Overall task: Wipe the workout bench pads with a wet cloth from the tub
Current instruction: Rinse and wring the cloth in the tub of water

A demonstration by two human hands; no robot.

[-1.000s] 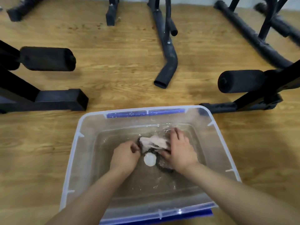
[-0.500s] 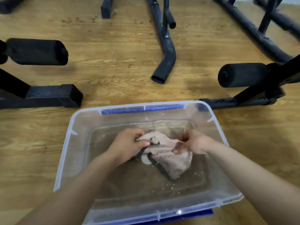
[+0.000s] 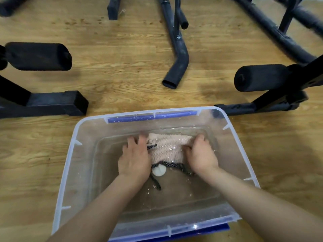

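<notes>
Left foam pad (image 3: 37, 56): black roller on the bench frame at far left, raised above the wooden floor (image 3: 122, 55).
Left frame foot (image 3: 57, 103): black square bar lying on the floor, just beyond the tub's far-left corner.
Tub (image 3: 82, 172): clear plastic box on the floor, with a blue clip (image 3: 152, 117) on its far rim; it holds shallow water (image 3: 174, 194) with bubbles.
Left hand (image 3: 134, 159): inside the tub, fingers spread and fairly straight, pressing down on the cloth's left edge.
White disc (image 3: 158, 170): small round piece in the water, just beside the left hand, touching the dark cord.
Cloth (image 3: 168, 148): pale pink knit, wet, lying in the tub's far half between both hands.
Dark cord (image 3: 174, 165): runs along the cloth's near edge, one end trailing toward the camera.
Bent tube leg (image 3: 176, 70): black, on the floor beyond the tub.
Right hand (image 3: 201, 154): on the cloth's right edge, fingers bent; whether they pinch it cannot be told.
Right foam pad (image 3: 260, 78): black roller, beyond the tub's far-right corner.
</notes>
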